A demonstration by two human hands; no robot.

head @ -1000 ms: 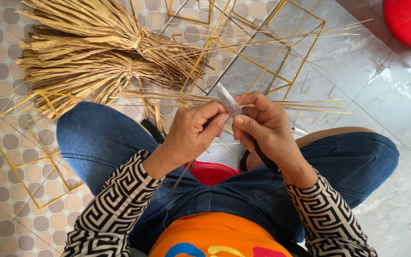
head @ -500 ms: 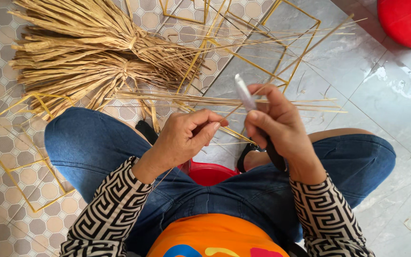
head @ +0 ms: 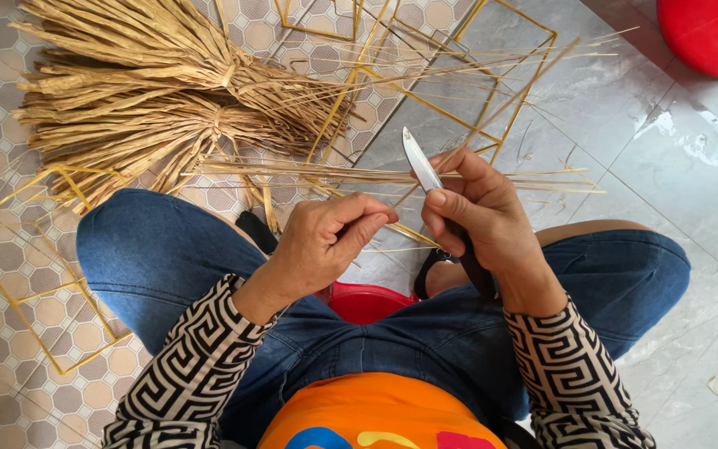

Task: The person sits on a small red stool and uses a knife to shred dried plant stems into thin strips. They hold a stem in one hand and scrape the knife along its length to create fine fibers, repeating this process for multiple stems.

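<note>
Knife [head: 420,163] sits in the right hand [head: 479,223], fingers wrapped shut on the dark handle, thumb laid along the base of the pale, narrow blade, which points up and away from the body. Left hand [head: 326,241] is just left of the knife, thumb and forefinger pinched together; whether they nip a thin straw strand there I cannot tell, the tips hide it. Long straw strips [head: 459,176] run crosswise right behind the knife, touching or nearly touching the right hand's knuckles.

Judgement on doing this well: keep the blade edge turned off the left fingertips, hold the strand taut between pinch and blade, and draw in one shallow stroke so the fibre splits along its grain rather than snapping.

Materials: strips are dry, matte, pale gold, flat and splintery at the ends. Beyond the knife and to its left lie two tied straw bundles [head: 151,91], coarse, fanned out like brooms, each cinched at a waist. Thin yellow wire frames [head: 459,108], square and rigid, lie behind the knife and far to its left on the floor. Red stool [head: 363,301] shows below the knife between denim knees. Floor tiles [head: 666,150] right of the knife are grey, smooth, glossy.
</note>
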